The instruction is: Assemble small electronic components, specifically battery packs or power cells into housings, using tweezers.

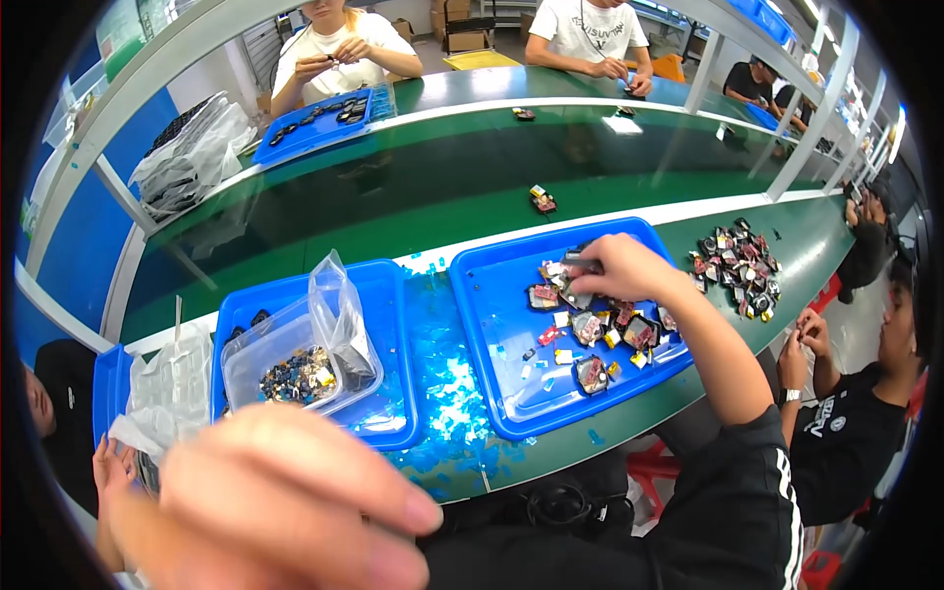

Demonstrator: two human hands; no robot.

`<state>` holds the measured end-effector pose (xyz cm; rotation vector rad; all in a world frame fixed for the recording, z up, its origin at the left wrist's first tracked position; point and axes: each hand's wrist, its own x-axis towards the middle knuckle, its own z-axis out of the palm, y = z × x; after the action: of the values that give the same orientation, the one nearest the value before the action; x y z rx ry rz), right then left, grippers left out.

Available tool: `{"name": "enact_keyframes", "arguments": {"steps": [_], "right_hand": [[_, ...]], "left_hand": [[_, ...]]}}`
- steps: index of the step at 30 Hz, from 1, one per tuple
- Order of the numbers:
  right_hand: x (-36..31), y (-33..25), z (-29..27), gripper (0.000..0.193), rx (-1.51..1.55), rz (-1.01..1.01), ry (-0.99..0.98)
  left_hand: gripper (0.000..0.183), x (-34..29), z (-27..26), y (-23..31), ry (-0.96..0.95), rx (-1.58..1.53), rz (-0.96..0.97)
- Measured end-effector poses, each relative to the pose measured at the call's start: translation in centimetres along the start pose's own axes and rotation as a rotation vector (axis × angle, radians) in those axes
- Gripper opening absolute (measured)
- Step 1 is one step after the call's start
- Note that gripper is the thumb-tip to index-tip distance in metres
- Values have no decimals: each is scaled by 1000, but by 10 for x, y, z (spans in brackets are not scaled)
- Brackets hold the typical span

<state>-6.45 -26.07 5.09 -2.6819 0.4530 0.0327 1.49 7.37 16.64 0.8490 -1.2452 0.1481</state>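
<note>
My right hand (629, 270) reaches over the right blue tray (492, 388), its thumb and fingers closed on a small dark piece (584, 264) whose kind I cannot make out. Below and around it lie several small electronic assemblies (592, 374) with black casings, reddish boards and yellow-and-white parts. My left hand (285, 497) is raised large and blurred at the lower left, in front of the left blue tray (398, 344). Its fingers are smeared, and I see nothing clearly held in them.
A clear plastic box (246, 344) of small mixed parts sits in the left tray. Blue film scraps (447, 393) litter the bench between trays. A pile of assemblies (737, 267) lies at the right. Across the green conveyor (393, 162), with one assembly (542, 200), other people work.
</note>
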Motion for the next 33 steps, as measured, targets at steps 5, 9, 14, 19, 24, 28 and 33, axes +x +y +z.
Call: {"name": "enact_keyframes", "arguments": {"steps": [5,9,14,19,24,28,33], "right_hand": [[-3,9,19,25,-153,107,135],[-15,7,10,21,84,77,277],[-47,-7,0,15,583,198,327],[-68,-26,19,16,1264,101,271],[-81,-54,41,14,1565,93,145],[-75,-59,54,10,1646,86,125],[-67,-60,68,10,1790,91,91]], "left_hand": [[31,4,-10,-46,-178,-44,-57],[28,3,2,-49,-75,152,-163],[24,-6,11,-87,-144,52,-588],[28,-55,8,-133,-365,99,-926],[32,-83,25,-141,-406,-175,-1023],[36,-99,24,-140,-327,-431,-1061],[42,-108,17,-146,-231,-679,-1256]]}}
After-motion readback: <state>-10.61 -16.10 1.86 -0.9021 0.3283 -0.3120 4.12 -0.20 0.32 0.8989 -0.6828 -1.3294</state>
